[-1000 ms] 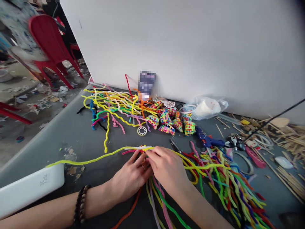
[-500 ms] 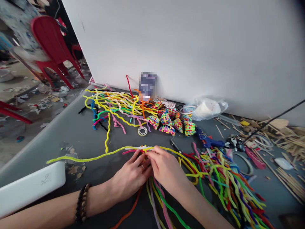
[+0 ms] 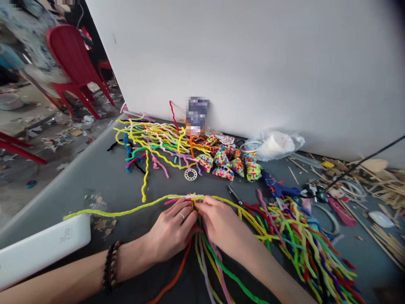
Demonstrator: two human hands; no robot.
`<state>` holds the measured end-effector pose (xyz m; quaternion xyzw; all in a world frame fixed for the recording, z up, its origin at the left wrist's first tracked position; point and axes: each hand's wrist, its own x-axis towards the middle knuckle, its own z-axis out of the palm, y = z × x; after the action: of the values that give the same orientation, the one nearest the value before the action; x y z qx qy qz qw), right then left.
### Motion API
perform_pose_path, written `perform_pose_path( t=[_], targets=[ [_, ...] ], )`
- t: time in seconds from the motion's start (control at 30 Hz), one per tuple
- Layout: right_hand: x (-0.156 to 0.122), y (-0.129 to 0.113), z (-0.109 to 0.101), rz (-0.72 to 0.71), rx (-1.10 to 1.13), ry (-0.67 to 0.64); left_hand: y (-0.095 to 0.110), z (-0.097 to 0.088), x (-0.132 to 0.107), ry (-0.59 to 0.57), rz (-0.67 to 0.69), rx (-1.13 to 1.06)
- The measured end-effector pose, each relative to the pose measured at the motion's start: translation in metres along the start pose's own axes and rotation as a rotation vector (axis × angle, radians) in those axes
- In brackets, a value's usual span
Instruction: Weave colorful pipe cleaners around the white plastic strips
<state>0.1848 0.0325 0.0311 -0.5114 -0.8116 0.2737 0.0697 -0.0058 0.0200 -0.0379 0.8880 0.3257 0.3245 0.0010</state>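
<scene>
My left hand (image 3: pixel 174 226), with a ring and a beaded bracelet on the wrist, is closed on a bunch of fuzzy pipe cleaners. Close beside it, my right hand (image 3: pixel 218 217) pinches the same bunch, fingertips nearly touching the left's. A long yellow pipe cleaner (image 3: pixel 126 210) runs across the top of the bunch, out to both sides. Along it, just above the fingers, lies a thin white strip (image 3: pixel 186 196). Below the hands hang loose ends, among them a green pipe cleaner (image 3: pixel 232 273) and an orange pipe cleaner (image 3: pixel 177 274). The fingers hide where the strands cross.
Woven multicoloured pieces (image 3: pixel 222 157) sit behind the hands, beside spread pipe cleaners (image 3: pixel 158 135). To the right are scissors (image 3: pixel 234 194), a blue glue gun (image 3: pixel 280 188), a pipe-cleaner heap (image 3: pixel 303 240) and wooden sticks (image 3: pixel 379 185). A white power bank (image 3: pixel 47 249) lies left.
My left fingers have shifted slightly, now lying flatter and closer over the bunch. The right hand keeps its pinch. The whole view has moved a little.
</scene>
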Motion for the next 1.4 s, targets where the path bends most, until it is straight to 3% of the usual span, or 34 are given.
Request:
perform_pose_path(
  t=[0.13, 0.43, 0.7, 1.07, 1.23, 1.4],
  targets=[
    [-0.001, -0.005, -0.004, -0.006, 0.043, -0.019, 0.000, -0.004, -0.002, -0.041, -0.041, 0.007],
    [0.001, 0.002, 0.002, -0.030, 0.110, 0.020, -0.003, -0.006, -0.004, -0.006, -0.083, -0.081],
    [0.006, 0.013, -0.013, 0.056, 0.284, -0.025, -0.005, -0.008, -0.004, -0.045, 0.033, -0.019],
    [0.006, 0.001, -0.008, 0.086, 0.277, 0.035, -0.005, -0.006, -0.005, -0.032, -0.039, -0.065],
    [0.009, 0.004, -0.012, 0.132, 0.267, 0.010, -0.008, -0.005, -0.009, -0.045, 0.041, -0.020],
    [0.007, 0.002, -0.006, 0.071, 0.197, 0.011, -0.006, -0.006, -0.008, -0.023, 0.038, 0.007]
  ],
)
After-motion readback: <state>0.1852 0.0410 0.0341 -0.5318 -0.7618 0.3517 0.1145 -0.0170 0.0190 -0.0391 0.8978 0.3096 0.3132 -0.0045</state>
